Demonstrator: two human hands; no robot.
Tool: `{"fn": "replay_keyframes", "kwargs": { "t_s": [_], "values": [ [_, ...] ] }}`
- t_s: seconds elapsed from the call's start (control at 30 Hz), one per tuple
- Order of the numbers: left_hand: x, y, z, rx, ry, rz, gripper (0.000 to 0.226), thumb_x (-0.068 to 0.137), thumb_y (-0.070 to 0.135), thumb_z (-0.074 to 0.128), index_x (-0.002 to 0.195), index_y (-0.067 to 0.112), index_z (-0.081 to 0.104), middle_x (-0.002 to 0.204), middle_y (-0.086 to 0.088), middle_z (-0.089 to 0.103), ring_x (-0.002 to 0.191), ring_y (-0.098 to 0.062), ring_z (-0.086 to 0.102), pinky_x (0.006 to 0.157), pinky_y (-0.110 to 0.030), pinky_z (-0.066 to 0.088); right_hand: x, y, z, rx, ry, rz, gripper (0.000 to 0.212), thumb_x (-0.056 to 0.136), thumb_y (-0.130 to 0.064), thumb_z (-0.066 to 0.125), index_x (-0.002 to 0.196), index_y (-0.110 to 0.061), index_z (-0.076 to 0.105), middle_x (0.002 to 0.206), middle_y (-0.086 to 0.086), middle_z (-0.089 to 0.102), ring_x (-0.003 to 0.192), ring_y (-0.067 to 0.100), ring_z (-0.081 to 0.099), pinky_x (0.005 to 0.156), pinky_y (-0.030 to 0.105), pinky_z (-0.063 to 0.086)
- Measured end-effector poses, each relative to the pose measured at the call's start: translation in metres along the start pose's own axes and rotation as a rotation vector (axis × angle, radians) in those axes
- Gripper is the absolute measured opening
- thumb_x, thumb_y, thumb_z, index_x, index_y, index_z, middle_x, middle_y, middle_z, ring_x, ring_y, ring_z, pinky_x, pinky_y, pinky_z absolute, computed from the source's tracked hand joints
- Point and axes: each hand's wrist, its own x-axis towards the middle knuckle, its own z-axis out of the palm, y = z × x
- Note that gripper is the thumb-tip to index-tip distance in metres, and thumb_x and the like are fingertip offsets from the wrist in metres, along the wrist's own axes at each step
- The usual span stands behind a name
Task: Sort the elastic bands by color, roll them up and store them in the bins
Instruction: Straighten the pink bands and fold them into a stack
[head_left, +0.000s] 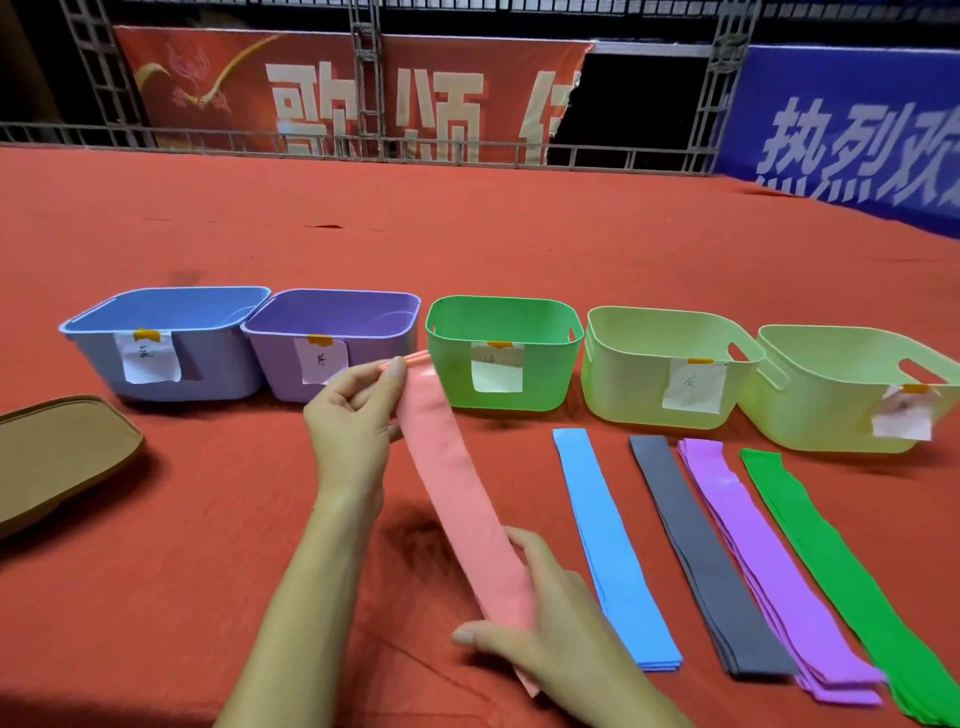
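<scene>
Head view shows sorting seemingly done — blue stack (615, 551), grey stack (706, 561), purple stack (769, 566) and green stack (831, 561) lie below the bins (501, 353) — while left hand (353, 415) and right hand (550, 618) pinch the pink band (462, 499), unrolled, nothing visibly stored.

Light fell evenly and fairly bright from above on the red surface (208, 519), leaving soft, short shadows under the green bin (501, 353) and a darker patch beneath the pink band (462, 499). Behind that bin the background stayed dim. The wide lens bowed the railing (311, 143) beyond the bin, and detail looked slightly soft throughout.
</scene>
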Motion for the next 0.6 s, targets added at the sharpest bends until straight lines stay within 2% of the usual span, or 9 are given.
{"fn": "replay_keyframes", "kwargs": {
  "t_s": [0.13,0.23,0.33,0.5,0.57,0.6],
  "values": [
    [0.011,-0.023,0.002,0.095,-0.022,-0.031,0.014,0.099,0.019,0.077,0.105,0.006,0.077,0.064,0.012,0.068,0.062,0.001,0.061,0.055,-0.022,0.055,-0.005,-0.005,0.001,-0.001,-0.032,0.008,0.091,0.065,-0.085,0.071,0.141,-0.06,0.028,0.123,-0.015,0.067,0.114,0.014,0.063,0.096,0.036,0.052],
    [0.017,-0.046,0.007,0.139,-0.041,-0.086,0.016,0.099,0.02,0.076,0.104,0.005,0.076,0.063,0.013,0.067,0.061,0.0,0.06,0.055,-0.022,0.055,-0.01,-0.003,-0.003,-0.016,-0.059,-0.004,0.083,0.076,-0.083,0.065,0.144,-0.057,0.027,0.13,-0.015,0.066,0.118,0.015,0.063,0.098,0.038,0.052],
    [0.027,-0.07,0.022,0.209,-0.07,-0.164,0.018,0.099,0.019,0.076,0.105,0.002,0.076,0.069,0.006,0.068,0.061,-0.004,0.059,0.053,-0.022,0.054,-0.012,0.002,-0.009,0.011,-0.101,-0.005,0.071,0.088,-0.066,0.06,0.149,-0.056,0.024,0.136,-0.016,0.063,0.123,0.014,0.062,0.101,0.04,0.051],
    [0.048,-0.099,0.05,0.413,-0.168,-0.27,0.021,0.098,0.018,0.077,0.107,-0.001,0.078,0.087,-0.003,0.072,0.067,-0.011,0.06,0.052,-0.024,0.052,-0.003,0.024,-0.017,0.091,-0.084,0.022,0.067,0.091,-0.044,0.058,0.153,-0.05,0.033,0.122,-0.013,0.069,0.112,0.011,0.067,0.101,0.041,0.055],
    [0.057,-0.11,0.05,0.537,-0.2,-0.265,0.017,0.095,0.02,0.081,0.099,0.004,0.08,0.088,-0.007,0.073,0.065,-0.015,0.061,0.053,-0.029,0.057,0.001,0.03,-0.019,0.116,-0.037,0.01,0.065,0.093,-0.034,0.064,0.153,-0.045,0.041,0.113,-0.01,0.073,0.1,0.012,0.072,0.094,0.039,0.058],
    [0.06,-0.115,0.047,0.62,-0.209,-0.251,0.013,0.092,0.024,0.084,0.092,0.012,0.081,0.088,-0.005,0.076,0.067,-0.018,0.063,0.058,-0.035,0.062,0.002,0.033,-0.019,0.152,-0.024,0.004,0.063,0.094,-0.027,0.067,0.151,-0.043,0.046,0.107,-0.008,0.074,0.089,0.015,0.075,0.087,0.039,0.061]
  ]
}}
